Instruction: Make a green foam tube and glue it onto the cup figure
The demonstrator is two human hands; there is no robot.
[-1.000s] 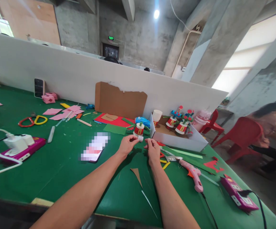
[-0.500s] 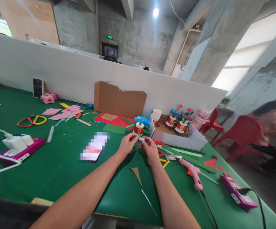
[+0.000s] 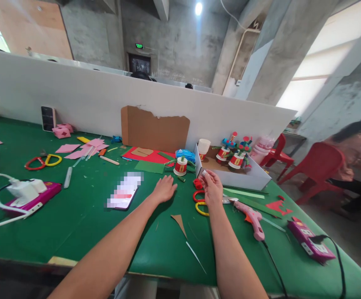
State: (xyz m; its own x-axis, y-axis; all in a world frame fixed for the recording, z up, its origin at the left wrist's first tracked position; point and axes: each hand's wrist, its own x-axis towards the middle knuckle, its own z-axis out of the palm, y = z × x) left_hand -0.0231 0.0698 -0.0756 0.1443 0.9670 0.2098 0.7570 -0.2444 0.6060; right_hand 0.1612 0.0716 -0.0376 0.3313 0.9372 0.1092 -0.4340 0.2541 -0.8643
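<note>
Pinching perhaps white tape (image 3: 204,172), right hand (image 3: 212,190).

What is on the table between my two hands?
In the head view, a small green coiled piece lies on the green table between left hand and right hand.

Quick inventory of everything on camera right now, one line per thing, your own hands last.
table: one, green, spans the view
phone: one, screen up, left of the left hand
glue gun: one, pink, right of the right hand
scissors: one pair, red and yellow handles, under the right hand
white box: one, behind the right hand, holding decorated cups
decorated cup: one, red and white, beside the box
cardboard: one brown sheet, against the white divider
power strips: two, magenta, far left and far right
left hand: flat on the table, empty
right hand: raised, pinching a small white piece
</note>
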